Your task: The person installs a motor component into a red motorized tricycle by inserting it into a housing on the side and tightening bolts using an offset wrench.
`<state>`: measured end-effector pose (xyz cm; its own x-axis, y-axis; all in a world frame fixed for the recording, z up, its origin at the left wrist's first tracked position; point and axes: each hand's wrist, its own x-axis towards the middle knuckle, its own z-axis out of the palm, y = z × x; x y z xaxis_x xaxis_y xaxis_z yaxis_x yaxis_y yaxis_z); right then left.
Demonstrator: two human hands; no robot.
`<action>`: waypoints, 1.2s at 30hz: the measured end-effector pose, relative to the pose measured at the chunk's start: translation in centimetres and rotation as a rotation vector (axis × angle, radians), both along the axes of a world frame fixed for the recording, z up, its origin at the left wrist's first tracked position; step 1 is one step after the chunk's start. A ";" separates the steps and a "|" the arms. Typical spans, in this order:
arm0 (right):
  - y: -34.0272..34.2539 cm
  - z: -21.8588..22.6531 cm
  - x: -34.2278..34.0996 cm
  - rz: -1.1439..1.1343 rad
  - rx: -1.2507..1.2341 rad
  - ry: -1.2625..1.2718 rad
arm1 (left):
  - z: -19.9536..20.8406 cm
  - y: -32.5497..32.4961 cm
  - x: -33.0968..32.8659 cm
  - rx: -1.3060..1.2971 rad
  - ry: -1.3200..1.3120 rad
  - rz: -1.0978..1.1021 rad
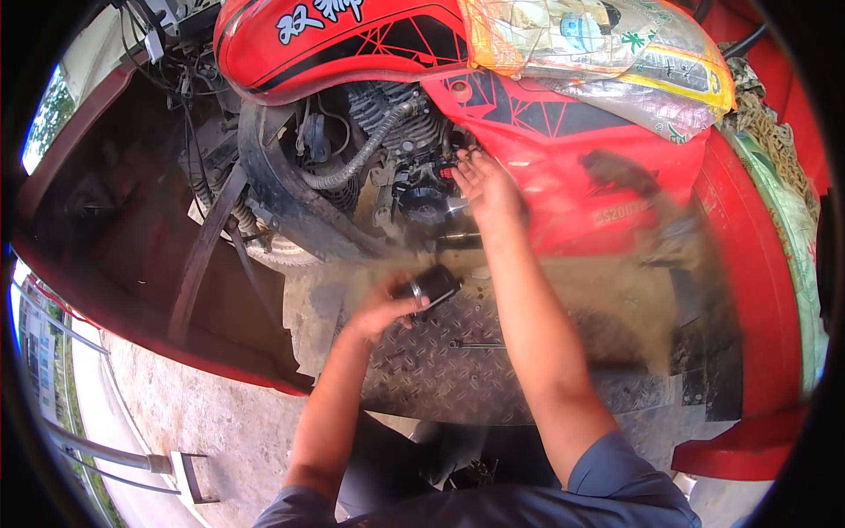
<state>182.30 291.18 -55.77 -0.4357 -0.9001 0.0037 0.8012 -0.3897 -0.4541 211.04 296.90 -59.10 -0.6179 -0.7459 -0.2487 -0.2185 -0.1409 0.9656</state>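
- Black part [440, 285]: boxy, dark, with a shiny strip; located at 6 o'clock from the engine [414, 165].
- Left hand [378, 317]: gripping the black part, forearm aimed at 1 o'clock.
- Right hand [486, 187]: at the engine's 3 o'clock, fingers bent; cannot tell whether anything is held.
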 end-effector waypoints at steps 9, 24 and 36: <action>0.4 0.2 0.0 0.042 -0.026 0.005 | 5.1 -4.6 -4.9 0.108 0.296 0.067; 0.1 -0.3 -0.3 0.015 -0.046 -0.010 | 4.2 -3.5 -9.1 0.328 1.142 0.211; -0.2 -1.0 -0.5 0.004 -0.060 0.027 | 3.7 -4.4 -12.3 0.340 1.383 0.180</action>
